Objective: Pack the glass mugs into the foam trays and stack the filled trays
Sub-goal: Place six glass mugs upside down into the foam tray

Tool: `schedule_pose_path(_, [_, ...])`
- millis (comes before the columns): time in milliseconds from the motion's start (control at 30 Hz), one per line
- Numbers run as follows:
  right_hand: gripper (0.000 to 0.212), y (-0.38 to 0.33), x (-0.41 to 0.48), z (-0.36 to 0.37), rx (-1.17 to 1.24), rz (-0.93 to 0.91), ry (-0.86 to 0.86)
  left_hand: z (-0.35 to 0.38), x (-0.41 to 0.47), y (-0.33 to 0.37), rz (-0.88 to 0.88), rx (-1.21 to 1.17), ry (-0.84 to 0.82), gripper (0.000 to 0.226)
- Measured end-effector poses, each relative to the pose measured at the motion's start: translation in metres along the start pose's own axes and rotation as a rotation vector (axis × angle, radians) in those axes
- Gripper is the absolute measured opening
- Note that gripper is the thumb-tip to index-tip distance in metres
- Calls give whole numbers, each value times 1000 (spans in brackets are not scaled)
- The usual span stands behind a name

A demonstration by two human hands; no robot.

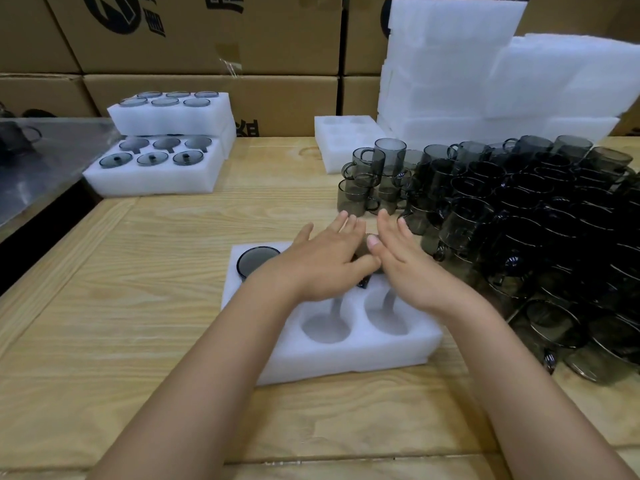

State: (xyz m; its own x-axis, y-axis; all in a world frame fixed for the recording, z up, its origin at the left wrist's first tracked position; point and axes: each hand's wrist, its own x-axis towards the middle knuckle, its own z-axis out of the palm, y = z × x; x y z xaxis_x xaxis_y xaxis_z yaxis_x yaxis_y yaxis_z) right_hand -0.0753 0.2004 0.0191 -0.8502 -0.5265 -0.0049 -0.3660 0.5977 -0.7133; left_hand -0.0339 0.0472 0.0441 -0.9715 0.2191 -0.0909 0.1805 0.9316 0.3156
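Both left hand [329, 265] and right hand [408, 268] flat, fingers straight, over foam tray [346, 358].

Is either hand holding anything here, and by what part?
A dark glass mug sits between left hand and right hand, fingers straight, over the foam tray; the contact part is hidden.

A pale, grained wooden desk [138, 341] fills the lower and middle frame. Across the top, brown cardboard boxes [194, 36] with black print stand stacked behind it. A grey metal surface [45, 168] sits middle left.
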Motion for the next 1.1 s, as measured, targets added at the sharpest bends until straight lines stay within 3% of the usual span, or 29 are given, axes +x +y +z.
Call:
schedule_pose_path(100, [61, 1, 2, -2, -279, 44, -55, 8, -1, 2, -13, 126, -20, 80])
schedule_pose_path(267, [61, -7, 1, -4, -473, 100, -89, 12, -4, 3, 5, 213, -39, 114])
schedule_pose_path(500, [60, -11, -5, -1, -546, 94, -26, 8, -3, 10, -35, 227, -69, 112])
schedule_pose_path(600, [60, -18, -13, 2, -623, 55, 112, 7, -8, 12, -83, 235, -61, 106])
schedule_pose_path(667, [58, -23, -26, -2, -699, -34, 320, 2, -17, 8, -95, 191, -24, 102])
schedule_pose_path(767, [48, -19, -53, -26, -790, -133, 787, -14, -40, -14, -95, -34, 183, 87])
schedule_pose_path(833, [42, -10, -70, -44, -886, -2, 961, -23, -54, -39, -142, -234, 415, 70])
schedule_pose_path(967, [41, 4, -84, -58, -1024, 295, 720, -13, -65, -85, -181, -1016, 701, 25])
schedule_pose_path(1100, [40, 7, -80, -65, -1016, 365, 592, 19, -62, -102, -200, -1288, 691, 22])
